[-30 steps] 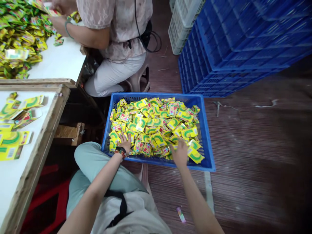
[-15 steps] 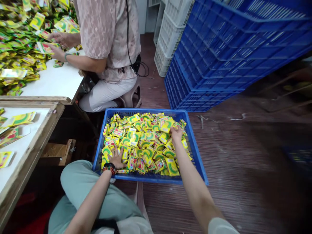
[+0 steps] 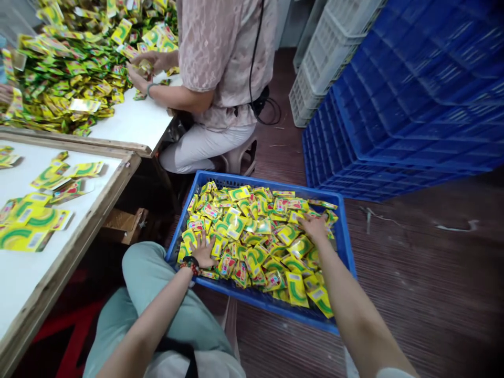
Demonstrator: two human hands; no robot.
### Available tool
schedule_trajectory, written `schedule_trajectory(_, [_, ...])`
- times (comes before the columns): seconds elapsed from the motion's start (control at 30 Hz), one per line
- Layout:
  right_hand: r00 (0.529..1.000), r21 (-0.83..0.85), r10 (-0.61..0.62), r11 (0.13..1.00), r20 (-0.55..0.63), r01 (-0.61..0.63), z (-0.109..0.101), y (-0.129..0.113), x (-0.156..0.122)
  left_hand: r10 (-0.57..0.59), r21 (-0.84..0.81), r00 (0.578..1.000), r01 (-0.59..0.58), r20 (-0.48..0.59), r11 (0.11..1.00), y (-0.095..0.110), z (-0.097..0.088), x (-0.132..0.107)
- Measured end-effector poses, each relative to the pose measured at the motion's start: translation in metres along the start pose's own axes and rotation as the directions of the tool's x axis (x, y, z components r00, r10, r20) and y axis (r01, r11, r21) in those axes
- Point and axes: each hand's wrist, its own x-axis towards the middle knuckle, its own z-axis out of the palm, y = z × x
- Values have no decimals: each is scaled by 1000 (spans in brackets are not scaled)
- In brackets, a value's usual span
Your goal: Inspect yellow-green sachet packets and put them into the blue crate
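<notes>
Counts: the camera wearer's two hands, the left hand (image 3: 202,251) and the right hand (image 3: 314,228); one blue plastic basket (image 3: 252,184); sachets (image 3: 252,236) too many to count; two stacks of crates.

Basket: on the floor, just in front of the wearer's crossed legs (image 3: 151,275); tilted in view, heaped with sachets.

Sachets: small, glossy, yellow with green arcs and red patches; lying jumbled at all angles; a few touch the near right rim.

Left hand: fingers spread, pressed on the sachets at the basket's near left; a beaded bracelet (image 3: 190,265) on the wrist.

Right hand: fingers loosely together, tips among the sachets at the far right; cannot tell whether they pinch one.

Far left: a co-worker's two hands (image 3: 151,62) over a big sachet heap (image 3: 66,79) on a white table (image 3: 129,113).

Near left: around ten flattened yellow wrappers (image 3: 23,236) on a wood-framed board (image 3: 79,220).

Right: blue crates (image 3: 409,105) stacked beside white crates (image 3: 331,58).

Hidden: lower sachets; basket floor; crates cut off by the frame's edge.
</notes>
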Motion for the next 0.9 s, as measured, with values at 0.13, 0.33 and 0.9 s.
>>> schedule_trajectory(0.13, [994,51,-90,995,54,88,11,-33,-11,-189,-131,883,146,-431,981,7,-26,14])
schedule_trajectory(0.33, [917,149,-331,941,221,304,61,-104,-59,-275,-171,762,215,-586,962,-15,-93,58])
schedule_trajectory(0.9, [964,217,-249,950,92,225,46,-78,-67,57,31,859,-49,-509,998,32,-163,106])
